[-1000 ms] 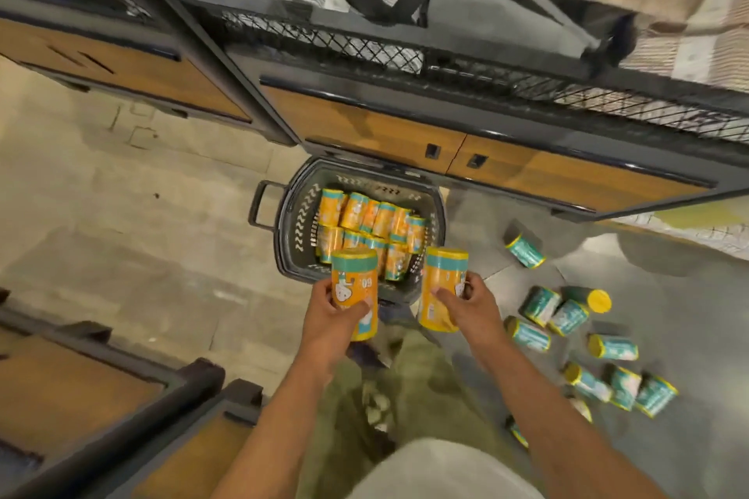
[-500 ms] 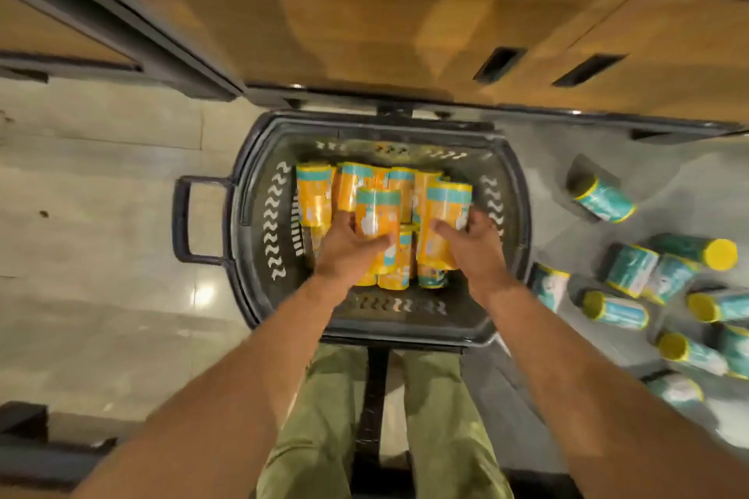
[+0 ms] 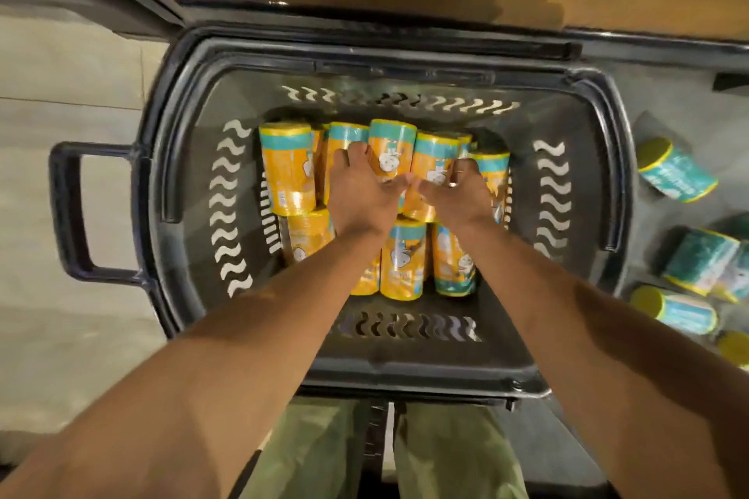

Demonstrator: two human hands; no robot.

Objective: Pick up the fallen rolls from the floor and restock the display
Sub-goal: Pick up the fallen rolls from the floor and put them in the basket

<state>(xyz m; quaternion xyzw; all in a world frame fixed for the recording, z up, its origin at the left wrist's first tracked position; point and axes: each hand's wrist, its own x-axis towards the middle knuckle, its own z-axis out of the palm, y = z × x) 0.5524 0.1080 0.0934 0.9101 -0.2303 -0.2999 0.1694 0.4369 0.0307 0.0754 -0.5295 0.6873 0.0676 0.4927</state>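
Left hand (image 3: pixel 358 194) and right hand (image 3: pixel 460 196), thumbs nearly touching, gripping orange rolls (image 3: pixel 391 150) inside dark basket (image 3: pixel 170 134); teal rolls (image 3: pixel 675 174) on floor (image 3: pixel 689 101) alongside.

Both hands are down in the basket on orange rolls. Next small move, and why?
Probably release and lift both hands out. The left hand holds one orange roll and the right hand another orange roll, both lying among the others inside the basket, while teal rolls lie on the floor right of it.

Side by side, left hand (image 3: pixel 360 194) and right hand (image 3: pixel 460 194) grip rolls (image 3: pixel 285 170) packed in a basket (image 3: pixel 405 373) at centre frame; fallen rolls (image 3: pixel 675 174) lie on the floor (image 3: pixel 668 101) at right.
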